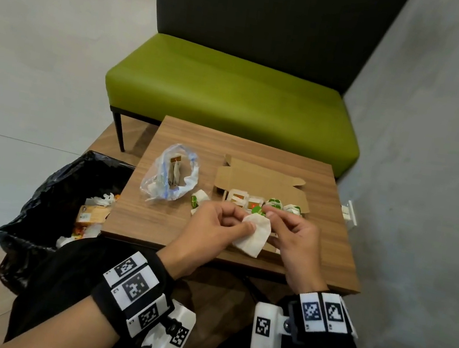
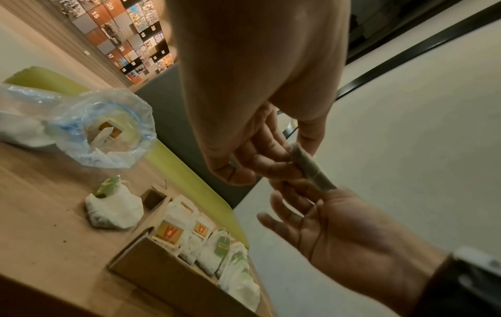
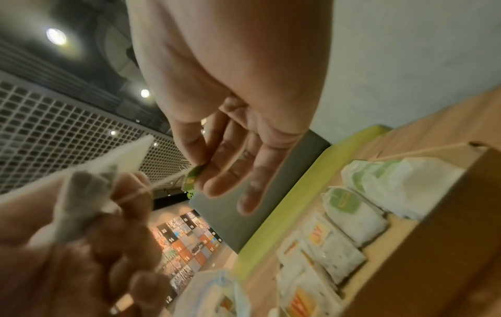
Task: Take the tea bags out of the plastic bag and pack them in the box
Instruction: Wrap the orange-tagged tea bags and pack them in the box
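Over the table's near edge, my left hand (image 1: pixel 239 228) pinches a white tea bag (image 1: pixel 254 237) by its top corner. My right hand (image 1: pixel 275 218) pinches that bag's green tag (image 3: pixel 193 178), and a thin string (image 3: pixel 152 187) runs taut from tag to bag. Just behind the hands lies the open cardboard box (image 1: pixel 262 183), holding a row of tea bags (image 2: pixel 214 242) with orange and green tags. To the left lies the clear plastic bag (image 1: pixel 171 175), its mouth open and tea bags inside. One loose tea bag (image 1: pixel 198 197) rests between plastic bag and box.
The small wooden table (image 1: pixel 155 222) stands before a green bench (image 1: pixel 234 94). An open black rubbish bag (image 1: pixel 47 206) with wrappers sits on the floor at the table's left. A grey wall (image 1: pixel 430 174) runs close along the right.
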Demonstrator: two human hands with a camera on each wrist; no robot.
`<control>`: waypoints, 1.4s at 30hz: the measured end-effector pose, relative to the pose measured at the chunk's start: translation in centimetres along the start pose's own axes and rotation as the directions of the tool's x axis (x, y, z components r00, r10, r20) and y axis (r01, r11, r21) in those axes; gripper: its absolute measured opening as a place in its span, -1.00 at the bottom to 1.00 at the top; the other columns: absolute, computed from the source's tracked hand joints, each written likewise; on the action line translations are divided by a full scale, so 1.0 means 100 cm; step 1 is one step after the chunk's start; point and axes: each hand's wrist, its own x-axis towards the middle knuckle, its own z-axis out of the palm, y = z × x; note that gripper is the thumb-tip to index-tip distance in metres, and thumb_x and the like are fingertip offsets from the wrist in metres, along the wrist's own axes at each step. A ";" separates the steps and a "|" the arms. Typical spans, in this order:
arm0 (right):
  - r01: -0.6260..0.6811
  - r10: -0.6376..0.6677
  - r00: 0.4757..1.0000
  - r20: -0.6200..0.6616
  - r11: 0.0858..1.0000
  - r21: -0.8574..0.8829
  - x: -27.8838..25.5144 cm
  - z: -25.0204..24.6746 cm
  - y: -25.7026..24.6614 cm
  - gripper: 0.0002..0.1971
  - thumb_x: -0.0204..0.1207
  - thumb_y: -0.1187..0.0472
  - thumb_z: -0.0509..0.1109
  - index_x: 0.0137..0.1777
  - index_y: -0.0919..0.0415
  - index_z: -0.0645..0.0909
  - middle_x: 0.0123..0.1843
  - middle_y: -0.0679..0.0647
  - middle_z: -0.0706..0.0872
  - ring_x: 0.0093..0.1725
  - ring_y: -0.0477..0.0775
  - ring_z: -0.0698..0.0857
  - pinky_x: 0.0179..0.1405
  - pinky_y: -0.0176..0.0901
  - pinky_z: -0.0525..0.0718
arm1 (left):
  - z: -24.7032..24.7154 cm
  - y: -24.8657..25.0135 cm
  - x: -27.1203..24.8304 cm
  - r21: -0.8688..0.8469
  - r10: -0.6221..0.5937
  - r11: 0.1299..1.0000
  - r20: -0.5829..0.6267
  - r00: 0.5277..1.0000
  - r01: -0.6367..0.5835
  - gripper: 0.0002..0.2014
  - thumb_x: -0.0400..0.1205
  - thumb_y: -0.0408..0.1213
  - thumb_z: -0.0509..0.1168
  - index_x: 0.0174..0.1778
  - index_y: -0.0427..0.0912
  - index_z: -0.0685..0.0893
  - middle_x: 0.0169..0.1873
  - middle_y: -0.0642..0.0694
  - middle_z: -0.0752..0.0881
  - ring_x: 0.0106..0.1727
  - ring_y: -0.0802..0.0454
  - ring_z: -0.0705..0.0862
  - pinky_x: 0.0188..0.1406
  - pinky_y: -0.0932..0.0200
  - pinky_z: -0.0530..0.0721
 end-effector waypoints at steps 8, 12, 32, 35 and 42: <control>0.107 -0.107 0.994 -0.017 0.994 -0.035 0.004 0.006 -0.010 -0.82 0.49 0.46 0.52 -0.04 0.17 0.77 -0.16 0.13 0.88 -0.14 0.07 0.85 -0.15 -0.14 0.78 | 0.008 -0.009 0.007 0.104 -0.050 0.993 -0.119 0.992 0.062 -0.88 0.60 -0.24 0.48 -0.13 -0.23 0.80 -0.25 -0.33 0.82 -0.27 0.03 0.71 -0.13 0.06 0.67; 0.242 -0.233 0.969 0.077 0.958 -0.152 -0.005 0.003 -0.012 -0.83 0.45 0.51 0.53 -0.09 0.24 0.80 -0.06 0.08 0.87 0.02 -0.03 0.84 -0.07 -0.30 0.76 | 0.007 -0.011 0.008 0.063 -0.088 0.993 -0.118 0.989 0.095 -0.88 0.62 -0.25 0.45 -0.14 -0.24 0.79 -0.23 -0.28 0.83 -0.21 0.01 0.74 -0.08 0.04 0.69; 0.251 -0.210 0.966 0.152 0.906 -0.340 -0.002 -0.006 0.000 -0.80 0.45 0.46 0.55 -0.15 0.13 0.85 -0.15 -0.10 0.87 -0.11 -0.18 0.79 -0.13 -0.36 0.69 | -0.001 -0.010 0.005 -0.115 -0.099 0.988 0.016 0.995 0.100 -0.70 0.72 -0.16 0.30 0.00 -0.33 0.81 -0.08 -0.27 0.84 -0.13 -0.01 0.77 -0.19 0.19 0.72; 0.262 -0.220 0.963 0.155 0.901 -0.347 -0.001 -0.006 0.002 -0.79 0.45 0.48 0.53 -0.13 0.13 0.85 -0.15 -0.09 0.87 -0.11 -0.18 0.79 -0.15 -0.38 0.68 | -0.001 -0.011 0.007 -0.079 -0.094 0.992 0.017 0.995 0.095 -0.77 0.68 -0.20 0.36 -0.01 -0.31 0.81 -0.13 -0.23 0.85 -0.19 0.06 0.76 -0.23 0.26 0.69; 0.102 -0.051 0.985 0.168 0.944 -0.313 0.003 -0.011 -0.001 -0.73 0.47 0.36 0.57 0.12 0.07 0.78 -0.14 0.18 0.82 -0.19 0.07 0.77 -0.15 -0.06 0.79 | -0.005 -0.018 0.017 0.135 0.066 0.989 -0.017 0.998 -0.063 -0.91 0.66 -0.33 0.40 0.02 -0.17 0.79 -0.15 -0.12 0.87 -0.05 -0.01 0.83 0.04 0.05 0.78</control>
